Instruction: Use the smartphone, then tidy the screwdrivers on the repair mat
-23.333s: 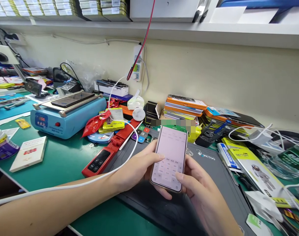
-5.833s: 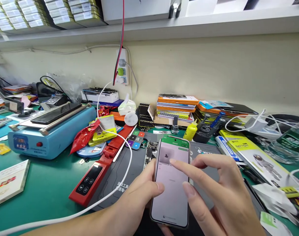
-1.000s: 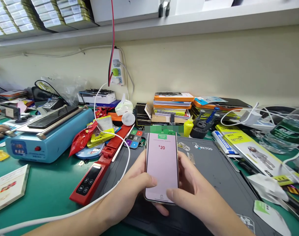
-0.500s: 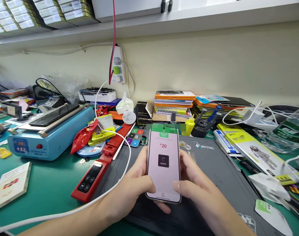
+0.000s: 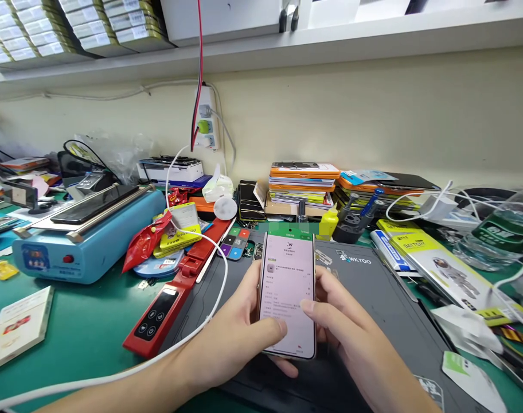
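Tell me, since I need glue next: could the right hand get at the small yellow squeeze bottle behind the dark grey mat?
Probably yes. The right hand is busy steadying the lit smartphone, but nothing tall stands between it and the yellow squeeze bottle; only the open grey mat lies between.

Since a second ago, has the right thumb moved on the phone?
Yes. The right hand thumb has slid up the phone screen, from near its bottom edge to about mid-screen. The left hand grips the phone's left edge.
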### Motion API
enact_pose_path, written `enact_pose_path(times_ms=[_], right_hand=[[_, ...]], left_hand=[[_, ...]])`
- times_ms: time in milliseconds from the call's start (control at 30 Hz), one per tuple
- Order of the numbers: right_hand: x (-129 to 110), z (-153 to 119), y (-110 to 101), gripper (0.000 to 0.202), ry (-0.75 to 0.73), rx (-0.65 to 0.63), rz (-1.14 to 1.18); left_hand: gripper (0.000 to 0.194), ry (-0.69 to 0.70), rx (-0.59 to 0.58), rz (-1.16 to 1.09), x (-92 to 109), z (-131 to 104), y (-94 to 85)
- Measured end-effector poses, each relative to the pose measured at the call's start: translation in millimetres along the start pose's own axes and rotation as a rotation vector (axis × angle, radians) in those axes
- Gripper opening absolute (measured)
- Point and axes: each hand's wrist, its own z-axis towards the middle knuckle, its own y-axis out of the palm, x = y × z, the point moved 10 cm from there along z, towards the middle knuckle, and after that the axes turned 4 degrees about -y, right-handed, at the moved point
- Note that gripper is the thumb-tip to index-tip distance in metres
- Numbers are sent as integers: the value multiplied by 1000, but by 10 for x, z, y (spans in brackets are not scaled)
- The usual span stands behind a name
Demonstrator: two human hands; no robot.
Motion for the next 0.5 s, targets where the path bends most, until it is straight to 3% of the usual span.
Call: enact_pose_path(times_ms=[167,500], right_hand=[[18,-7,-17,45,3,-2,5],[-134,15,-5,34,-58,7,24]], left_hand=[[65,-4,-3,-15,2,-4,-4],[92,-37,-73,75,-60,-23,118]])
